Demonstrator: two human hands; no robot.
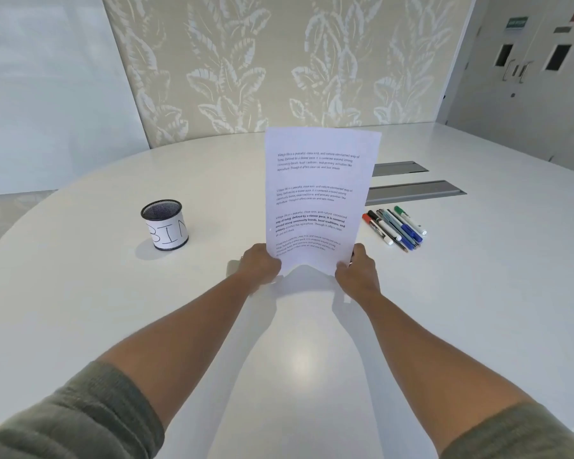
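Evidently at the reading step, left hand (260, 265) and right hand (357, 271) pinch the printed sheet (315, 200) by its lower corners; next, the right hand likely must release to reach the pens (395, 228) just beyond its grip.

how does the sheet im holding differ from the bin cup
The sheet is held up above the table by the left hand and right hand; the cup stands on it, untouched. The sheet bears small printed paragraphs; the cup's label big handwritten letters. Both show white paper.

A white rectangular paper sheet (315, 180), printed with four short blocks of black text, one partly bold, stands upright above the middle of the tabletop (113, 309), clear of it, its bottom edge arched upward
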